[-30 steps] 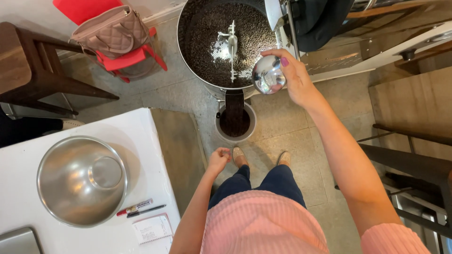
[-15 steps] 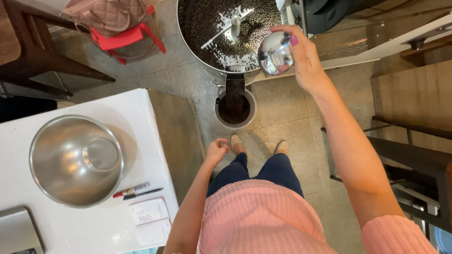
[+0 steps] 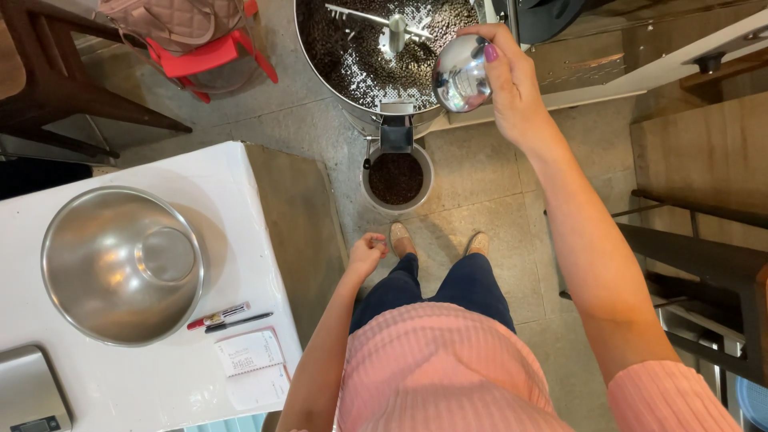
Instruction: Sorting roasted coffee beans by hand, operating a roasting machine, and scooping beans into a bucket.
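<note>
While the right hand (image 3: 512, 84) is raised out in front with its fingers wrapped around a small shiny metal cup (image 3: 459, 74), the cup sits at the edge of a big round tray of dark coffee beans (image 3: 360, 56), tilted so its rounded side faces the camera. A metal stirring arm (image 3: 384, 22) lies across the beans in the tray. Just below the tray's spout stands a round bucket (image 3: 396, 178) on the floor, holding more dark beans. The left hand (image 3: 368, 252) hangs low beside the leg, loosely curled and holding nothing, near the corner of the white desk (image 3: 240, 172). On the desk rests a large steel bowl (image 3: 120, 264), and just beside its lower right rim lie a red marker (image 3: 218, 316) and a black pen (image 3: 238, 322), with a small notepad (image 3: 250, 352) below them. A grey scale (image 3: 28, 392) shows at the desk's lower left corner. Two feet in pale shoes stand on the tiled floor (image 3: 480, 184) close to the bucket. At the top left, well apart from the hands, a pink quilted bag (image 3: 172, 20) rests on a red stool (image 3: 212, 56), next to a dark wooden bench (image 3: 56, 88)
</note>
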